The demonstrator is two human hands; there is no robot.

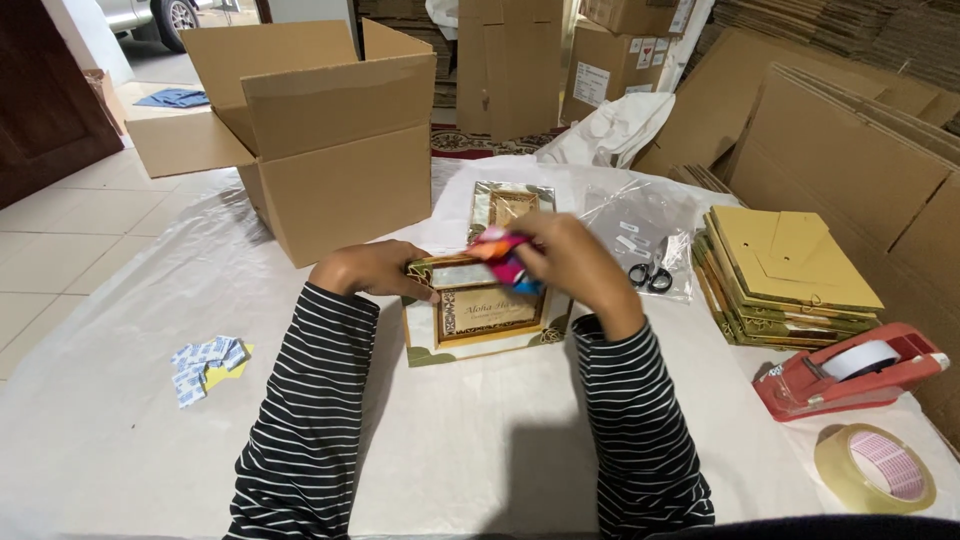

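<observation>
A small decorated gift box (480, 325) with gold and green borders sits on the white sheet in front of me. My left hand (370, 268) rests on the box's upper left corner. My right hand (572, 258) holds a bright pink, orange and blue wrapped item (503, 252) just above the box's open top. A second flat decorated box piece (508, 205) lies right behind it.
A large open cardboard box (330, 150) stands at the back left. A stack of flat yellow boxes (780, 270) lies right, with black scissors (651, 276) on clear plastic bags. A red tape dispenser (850, 370) and tape roll (875, 468) sit near right. Small white packets (208, 362) lie left.
</observation>
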